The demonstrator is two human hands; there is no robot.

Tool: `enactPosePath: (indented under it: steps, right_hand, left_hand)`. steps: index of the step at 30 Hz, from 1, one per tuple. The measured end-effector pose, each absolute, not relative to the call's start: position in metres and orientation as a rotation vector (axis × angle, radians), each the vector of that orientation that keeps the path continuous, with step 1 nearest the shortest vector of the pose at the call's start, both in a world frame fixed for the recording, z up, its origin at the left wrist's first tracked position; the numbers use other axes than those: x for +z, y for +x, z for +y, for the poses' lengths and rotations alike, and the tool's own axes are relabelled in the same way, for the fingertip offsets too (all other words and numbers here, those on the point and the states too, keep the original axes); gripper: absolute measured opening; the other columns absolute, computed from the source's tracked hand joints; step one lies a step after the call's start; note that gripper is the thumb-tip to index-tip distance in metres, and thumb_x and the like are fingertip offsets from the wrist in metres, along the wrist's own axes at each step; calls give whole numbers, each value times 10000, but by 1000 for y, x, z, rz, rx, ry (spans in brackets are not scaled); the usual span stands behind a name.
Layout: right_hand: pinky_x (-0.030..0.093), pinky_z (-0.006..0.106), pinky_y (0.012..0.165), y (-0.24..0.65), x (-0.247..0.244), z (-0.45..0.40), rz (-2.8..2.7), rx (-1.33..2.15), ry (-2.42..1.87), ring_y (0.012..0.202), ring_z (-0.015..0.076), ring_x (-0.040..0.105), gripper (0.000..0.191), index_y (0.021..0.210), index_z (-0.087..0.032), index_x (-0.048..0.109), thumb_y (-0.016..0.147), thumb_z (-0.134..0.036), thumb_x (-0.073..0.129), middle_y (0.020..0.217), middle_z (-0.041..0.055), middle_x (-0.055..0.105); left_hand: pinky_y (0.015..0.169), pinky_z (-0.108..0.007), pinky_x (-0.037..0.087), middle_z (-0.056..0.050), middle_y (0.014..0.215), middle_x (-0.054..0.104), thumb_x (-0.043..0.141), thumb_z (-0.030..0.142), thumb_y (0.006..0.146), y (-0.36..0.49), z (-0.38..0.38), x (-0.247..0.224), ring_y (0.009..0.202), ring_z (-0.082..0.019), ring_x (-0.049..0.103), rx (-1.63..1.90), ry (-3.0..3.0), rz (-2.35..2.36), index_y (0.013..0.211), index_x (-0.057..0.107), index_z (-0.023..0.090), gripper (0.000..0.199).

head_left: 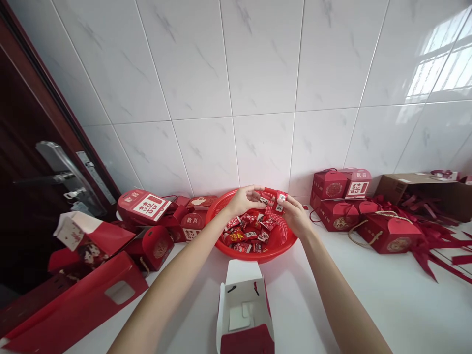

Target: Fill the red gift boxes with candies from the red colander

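Observation:
A red plastic basket [285,246] stands against the tiled wall, with several red wrapped candies [252,235] in its bottom. Over its right side my right hand [295,214] pinches a small red packet [280,201] upright between thumb and fingers. My left hand [247,200] is above the basket's back left, fingers curved toward a small wrapped piece [264,200] near their tips; its fingers look closed on that piece. In front of the basket an open box [245,305], white inside and dark red outside, lies with its flaps spread.
Red gift boxes [147,206] crowd the left side, beside a long red carton [81,305] and a door handle [66,172]. More red boxes [339,214] are stacked at the right, near dark red ribbons [424,246] and a brown cardboard box [398,184].

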State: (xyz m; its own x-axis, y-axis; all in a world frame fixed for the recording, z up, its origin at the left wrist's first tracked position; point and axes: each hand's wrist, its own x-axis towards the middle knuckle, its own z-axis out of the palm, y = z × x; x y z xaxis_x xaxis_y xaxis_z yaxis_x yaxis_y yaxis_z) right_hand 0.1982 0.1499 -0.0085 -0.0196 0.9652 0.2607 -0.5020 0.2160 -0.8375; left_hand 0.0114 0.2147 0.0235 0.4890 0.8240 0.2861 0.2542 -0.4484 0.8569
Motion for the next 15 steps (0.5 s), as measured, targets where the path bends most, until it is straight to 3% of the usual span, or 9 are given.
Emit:
enactPosePath:
  steps: [5,10,13,15]
  right_hand:
    - [581,379,810,200,-11,148,-1105,1320,-596,887,239,724,339,890,-230,795,622,-403,909,931,44,782]
    - [590,374,804,200,-13,150,-1047,1305,-621,862,236,726,392,905,-208,792,598,-413,923,900,51,774]
    - [591,364,787,200,-13,152,-988,1263,-633,812,220,718,379,856,-200,782,589,-427,924,834,41,763]
    - [596,365,758,200,-14,154,-953,1246,-631,801,216,711,377,854,-205,773,594,-438,917,831,34,759]
  left_hand:
    - [856,-364,568,-40,913,747,867,201,656,17,203,23,898,-212,707,979,1928,830,1193,688,146,569]
    - [976,-402,524,-116,1152,731,793,274,747,14,196,25,1101,-250,670,970,1967,827,1342,598,145,638]
    - [956,-346,523,-128,1312,667,637,313,865,5,197,25,1164,-226,644,674,2089,947,1360,572,166,520]
    - [904,-294,524,-95,1248,702,645,307,834,-3,200,21,1108,-213,665,391,2182,1053,1232,664,183,416]
